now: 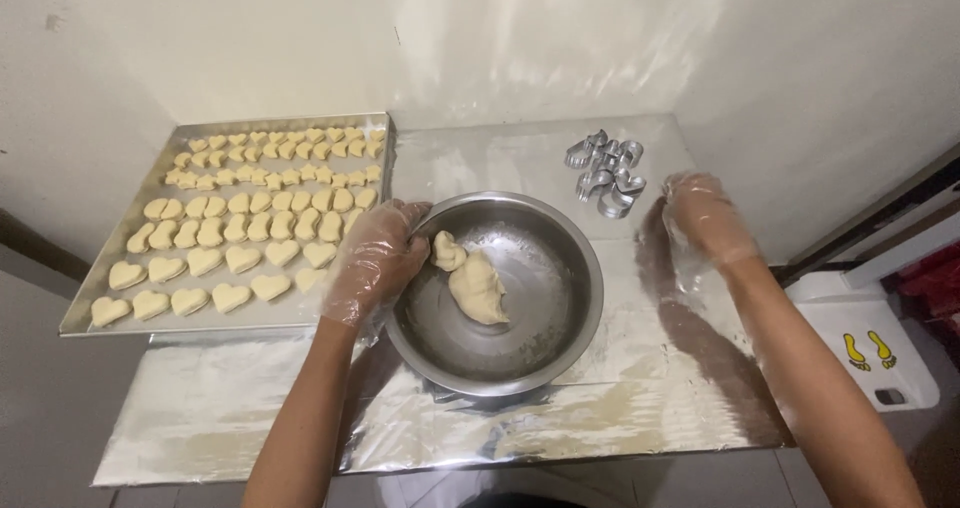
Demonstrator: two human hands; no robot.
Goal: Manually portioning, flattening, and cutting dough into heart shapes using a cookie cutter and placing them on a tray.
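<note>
Left hand (375,258), gloved, grips steel bowl (560,353) rim, fingertips hidden; dough (478,286) inside. Right hand (705,218) loosely open, blurred, near cutters (605,173).

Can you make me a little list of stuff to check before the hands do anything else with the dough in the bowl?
1. Left hand has a grip on the bowl rim: ok.
2. Dough is inside the bowl: ok.
3. Both hands wear clear gloves: ok.
4. Right hand holds nothing, above the foil sheet: ok.
5. Cutters near the right hand: ok.
6. Room on the tray for more cookie shapes: ok, along the front edge.
</note>
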